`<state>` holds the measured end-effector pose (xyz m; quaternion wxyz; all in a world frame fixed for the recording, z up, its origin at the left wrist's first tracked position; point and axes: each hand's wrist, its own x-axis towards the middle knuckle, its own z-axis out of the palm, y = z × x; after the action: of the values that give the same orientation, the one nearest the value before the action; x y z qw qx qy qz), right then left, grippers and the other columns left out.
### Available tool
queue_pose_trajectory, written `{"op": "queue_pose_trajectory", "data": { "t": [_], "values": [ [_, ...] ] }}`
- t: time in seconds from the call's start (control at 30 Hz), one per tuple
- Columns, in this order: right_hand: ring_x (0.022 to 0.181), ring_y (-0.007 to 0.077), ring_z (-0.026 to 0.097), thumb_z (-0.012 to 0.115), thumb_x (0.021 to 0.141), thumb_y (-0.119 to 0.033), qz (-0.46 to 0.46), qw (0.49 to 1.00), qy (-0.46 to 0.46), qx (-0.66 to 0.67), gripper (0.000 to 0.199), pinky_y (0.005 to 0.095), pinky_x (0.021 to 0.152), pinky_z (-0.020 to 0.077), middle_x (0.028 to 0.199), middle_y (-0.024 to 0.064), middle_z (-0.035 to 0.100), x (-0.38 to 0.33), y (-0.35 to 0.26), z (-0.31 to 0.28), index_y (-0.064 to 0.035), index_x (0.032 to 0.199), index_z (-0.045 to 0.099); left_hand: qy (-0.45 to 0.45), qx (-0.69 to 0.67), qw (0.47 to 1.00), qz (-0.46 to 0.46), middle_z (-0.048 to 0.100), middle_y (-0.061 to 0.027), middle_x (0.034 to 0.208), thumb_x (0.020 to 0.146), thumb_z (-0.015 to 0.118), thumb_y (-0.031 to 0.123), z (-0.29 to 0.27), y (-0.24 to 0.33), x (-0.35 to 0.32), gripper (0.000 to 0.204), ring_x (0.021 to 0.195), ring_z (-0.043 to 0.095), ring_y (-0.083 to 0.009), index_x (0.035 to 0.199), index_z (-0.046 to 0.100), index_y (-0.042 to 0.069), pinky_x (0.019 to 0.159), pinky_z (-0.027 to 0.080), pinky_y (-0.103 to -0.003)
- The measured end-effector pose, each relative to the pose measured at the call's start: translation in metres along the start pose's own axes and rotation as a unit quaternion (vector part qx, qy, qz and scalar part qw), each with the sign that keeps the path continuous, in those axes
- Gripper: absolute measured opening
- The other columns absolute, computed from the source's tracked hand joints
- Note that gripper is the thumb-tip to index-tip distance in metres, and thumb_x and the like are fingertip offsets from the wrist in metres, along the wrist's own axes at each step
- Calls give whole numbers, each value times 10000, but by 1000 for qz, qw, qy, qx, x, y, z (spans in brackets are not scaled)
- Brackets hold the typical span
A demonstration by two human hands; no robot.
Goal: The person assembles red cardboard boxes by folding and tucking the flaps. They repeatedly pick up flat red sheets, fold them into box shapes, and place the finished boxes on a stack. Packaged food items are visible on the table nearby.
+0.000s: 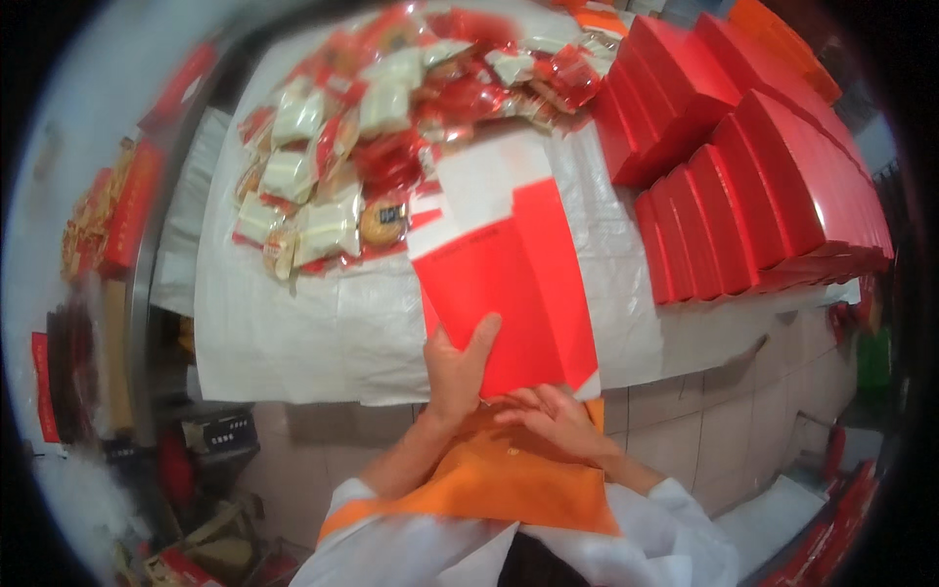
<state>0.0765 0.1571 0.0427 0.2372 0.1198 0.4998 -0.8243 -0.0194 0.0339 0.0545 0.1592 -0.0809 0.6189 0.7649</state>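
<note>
A red carton (489,303) with white inner flaps stands out over the front edge of the table, its far end unfolded. My left hand (458,377) is closed on its near left side, the thumb lying on the red face. At the carton's near end is my right hand (553,419), its fingers stretched toward the left against the bottom edge. Whether those fingertips press a flap is hard to see. Beyond the carton lies a heap of wrapped baked goods (381,220) in clear, cream and red packets.
Several red cartons (724,210) stand packed in rows on the right of the table. A white plastic sheet (313,338) covers the tabletop. To the left, a metal-edged shelf (147,352) holds red boxes. More packages lie near the tiled floor (685,421).
</note>
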Motion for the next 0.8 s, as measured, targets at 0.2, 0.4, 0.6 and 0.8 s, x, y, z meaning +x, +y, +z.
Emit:
{"op": "queue_pose_trajectory", "data": {
  "t": [0.2,0.4,0.6,0.8],
  "values": [
    [954,268,575,499,874,-189,-252,946,-21,-205,216,339,858,433,978,130,620,-45,-43,-35,-9,925,607,-76,142,976,143,461,-136,1167,767,653,129,-13,-8,-21,701,1001,502,-192,1296,214,-8,839,430,-300],
    [1116,282,440,557,797,-153,-421,794,130,-419,343,359,936,350,1162,124,504,19,-48,-41,-11,1104,505,-218,137,965,37,317,-162,1293,826,557,227,-25,-33,-53,787,1186,347,-223,1353,35,-39,975,301,-341],
    [797,164,563,512,857,-192,-283,908,61,-304,287,273,710,452,908,106,595,13,-14,-45,26,1044,521,-205,129,962,127,309,-163,1300,859,475,229,-39,-45,-54,691,1180,337,-221,1346,79,-59,980,274,-327],
    [767,129,575,538,760,12,-284,929,6,-237,306,234,704,445,838,71,609,11,-16,-40,-12,1065,552,-280,193,927,155,411,-145,1227,803,557,89,-55,-22,-17,328,1118,410,-195,1106,490,-19,927,326,-291]
  ]
}}
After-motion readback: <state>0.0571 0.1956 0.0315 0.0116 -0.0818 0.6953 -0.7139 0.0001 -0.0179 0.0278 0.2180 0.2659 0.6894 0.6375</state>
